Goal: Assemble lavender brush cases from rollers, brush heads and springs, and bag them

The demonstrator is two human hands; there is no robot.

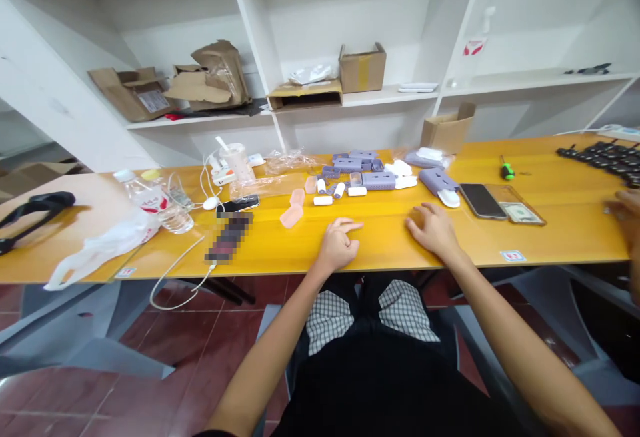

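Observation:
My left hand [340, 245] rests on the yellow tabletop [380, 237], index finger stretched out, other fingers partly curled, with nothing visible in it. Beyond it lie several small white cylinders, among them a white cylinder [323, 201], and translucent pink pieces [291, 216]. My right hand [434, 229] is on the table with fingers apart, holding nothing. Nearest to it is a purple plastic case [438, 180] with a white rounded part [449, 198] at its front. Farther back are more purple casings [379, 181] and white pieces [403, 169].
Right: a phone [483, 201], a clear case with a banknote [520, 213], a green screwdriver [507, 170], black parts [605, 162] and another person's hand [628, 202]. Left: a water bottle [160, 203], a white bag [103, 247], a cup [237, 162] and cables. Shelves hold cardboard boxes [363, 70].

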